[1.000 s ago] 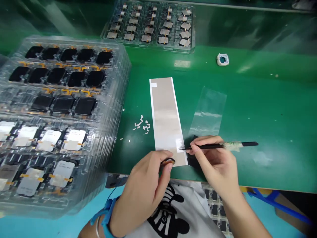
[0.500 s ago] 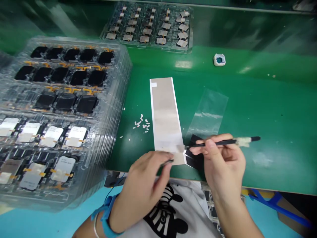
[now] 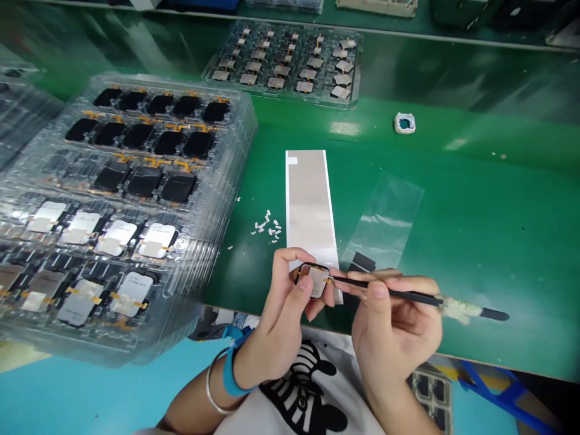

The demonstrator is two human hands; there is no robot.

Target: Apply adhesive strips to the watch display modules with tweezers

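My left hand [image 3: 290, 305] grips a small display module [image 3: 318, 283] by its edges, its silvery back turned up and an orange flex strip at its side. In my right hand [image 3: 394, 314] is a pair of black tweezers [image 3: 412, 296], wrapped in pale tape near the rear. The tweezer tips meet the module's right edge; whether they pinch anything is too small to tell. Beneath the hands lies a long beige adhesive sheet [image 3: 310, 205] with white borders. Beside it on the right, a clear plastic film [image 3: 385, 211] partly covers a black piece [image 3: 362, 261].
Stacked clear trays [image 3: 212, 235] of display modules stand at the left. Another tray [image 3: 285, 69] of small parts is at the back. White scraps [image 3: 267, 226] lie left of the sheet. A small white square frame [image 3: 405, 123] sits at the back right.
My left hand has lifted off the sheet and turned the display module's back up. The tweezers have moved from the sheet's edge to the module. The camera view has shifted.
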